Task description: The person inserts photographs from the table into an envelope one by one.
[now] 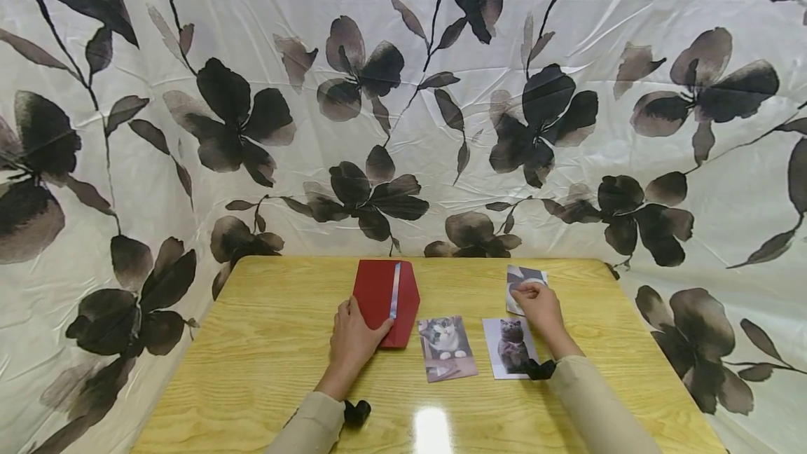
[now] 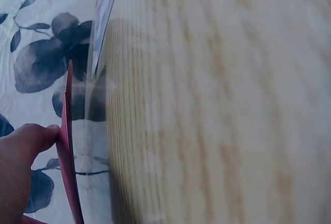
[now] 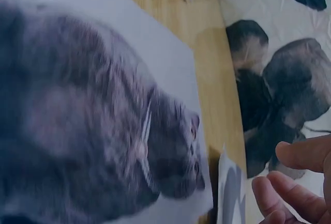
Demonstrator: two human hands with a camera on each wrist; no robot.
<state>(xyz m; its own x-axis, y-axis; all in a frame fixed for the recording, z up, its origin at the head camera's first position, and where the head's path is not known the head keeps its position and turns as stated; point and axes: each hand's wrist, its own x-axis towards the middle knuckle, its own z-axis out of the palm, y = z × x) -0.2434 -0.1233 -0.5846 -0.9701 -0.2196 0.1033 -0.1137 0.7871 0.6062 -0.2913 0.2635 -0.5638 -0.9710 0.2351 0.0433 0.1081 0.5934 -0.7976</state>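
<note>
My left hand (image 1: 356, 336) grips the lower part of a red envelope (image 1: 377, 286), thumb across its front. The envelope has an open flap and a pale shiny strip along the flap's side. In the left wrist view, the thumb presses against the red envelope (image 2: 65, 146), seen almost edge-on. My right hand (image 1: 541, 310) hovers over a cat photo card (image 1: 517, 275) at the back right, partly covering it. In the right wrist view, thumb and fingers are apart with nothing visible between them. Closer to me lies a grey cat photo card (image 1: 512, 349), partly hidden by a black wrist device.
Another photo card (image 1: 447, 347), showing a white and grey cat, lies between the envelope and the grey cat card. The wooden table (image 1: 265, 342) ends at a floral curtain (image 1: 403, 125) behind and at both sides.
</note>
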